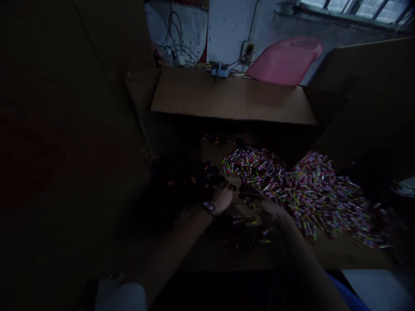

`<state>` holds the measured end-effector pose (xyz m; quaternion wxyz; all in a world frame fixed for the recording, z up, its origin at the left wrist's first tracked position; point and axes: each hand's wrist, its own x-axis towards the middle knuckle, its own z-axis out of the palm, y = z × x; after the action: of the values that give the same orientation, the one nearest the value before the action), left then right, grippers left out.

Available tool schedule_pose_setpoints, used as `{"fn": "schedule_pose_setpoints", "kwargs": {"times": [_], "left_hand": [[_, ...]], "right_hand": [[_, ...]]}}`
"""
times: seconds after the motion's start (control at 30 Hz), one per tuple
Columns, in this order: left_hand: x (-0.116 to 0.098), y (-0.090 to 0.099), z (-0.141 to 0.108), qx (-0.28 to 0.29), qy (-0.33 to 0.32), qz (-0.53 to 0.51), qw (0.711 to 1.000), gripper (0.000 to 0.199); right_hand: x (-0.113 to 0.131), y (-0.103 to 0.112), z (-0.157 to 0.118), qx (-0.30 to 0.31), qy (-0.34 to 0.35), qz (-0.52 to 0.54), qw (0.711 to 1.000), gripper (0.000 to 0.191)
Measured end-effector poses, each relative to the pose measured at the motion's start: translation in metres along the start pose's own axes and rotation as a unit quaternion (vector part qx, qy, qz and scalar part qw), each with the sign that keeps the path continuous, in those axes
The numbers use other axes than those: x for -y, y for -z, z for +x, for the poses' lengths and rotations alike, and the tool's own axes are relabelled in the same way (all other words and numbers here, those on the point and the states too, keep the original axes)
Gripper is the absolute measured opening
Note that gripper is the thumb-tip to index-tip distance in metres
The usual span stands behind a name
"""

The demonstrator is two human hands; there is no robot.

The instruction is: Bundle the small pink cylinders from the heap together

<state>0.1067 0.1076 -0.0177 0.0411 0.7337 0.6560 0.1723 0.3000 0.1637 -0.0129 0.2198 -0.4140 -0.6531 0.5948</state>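
My left hand (224, 197), with a dark-screened band (209, 207) on its wrist, is closed with its fingers curled downward. At its fingertips is something dark that I cannot make out. Beside it, my right hand (270, 207) reaches leftward with its fingers stretched out in shadow, low over the brown work surface. Several small, shiny, multicoloured tube-like pieces (251, 222) lie just below the hands. A large heap of similar pieces (308, 190) spreads to the right. Left of my left hand is a dark pile (181, 177) with orange specks; its pieces are too dim to name.
An open cardboard box flap (233, 93) stands behind the heaps, with tall cardboard (372, 82) at the right. Farther back are a pink plastic chair back (287, 60), a wall socket (248, 51) and loose cables (177, 32). A pale sheet (376, 289) shows at the lower right.
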Motion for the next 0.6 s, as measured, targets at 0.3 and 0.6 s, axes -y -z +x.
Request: {"fn": "schedule_pose_setpoints", "kwargs": {"times": [0.3, 0.6], "left_hand": [[-0.005, -0.015, -0.003, 0.035, 0.009, -0.138, 0.99, 0.033], [-0.003, -0.008, -0.017, 0.036, -0.043, -0.086, 0.995, 0.02]], "right_hand": [[-0.02, -0.006, 0.005, 0.001, -0.044, 0.167, 0.985, 0.047], [-0.017, -0.009, 0.003, -0.014, -0.04, 0.148, 0.988, 0.04]]}}
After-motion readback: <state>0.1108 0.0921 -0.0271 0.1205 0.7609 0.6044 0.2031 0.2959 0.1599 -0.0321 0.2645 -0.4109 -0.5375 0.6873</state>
